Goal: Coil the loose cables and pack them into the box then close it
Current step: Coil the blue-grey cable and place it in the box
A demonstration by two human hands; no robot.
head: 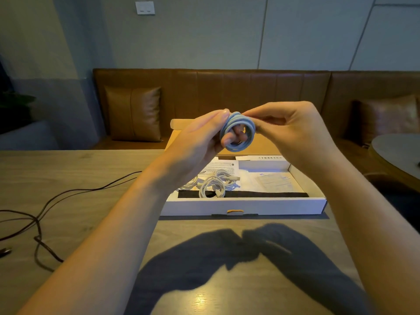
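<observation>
Two hands meet above the open box, and I take the scene from the biggest thing down. Widest is the wooden bench (95,169), which carries everything and shows the dark shadow of both arms near its front edge. Behind it runs a brown leather sofa (227,92) with a cushion (134,113) at its left end. On the bench stands the white cardboard box (243,206), its lid (181,128) tipped back and open; inside I see printed leaflets (223,167), a black strip (261,194) along the near wall, and two white cable coils (213,185) lying in the left part. To the left of the box, well apart from it, a loose black cable (45,205) sprawls across the bench. My left hand (200,137) holds the pale blue cable coil (237,131) up in the air over the box, thumb on top and a fingertip poking through the loop, so that grip is clamped on the coil. My right hand (293,130) pinches the coil's upper right edge between thumb and curled fingers, its grip closed on the same coil.
</observation>
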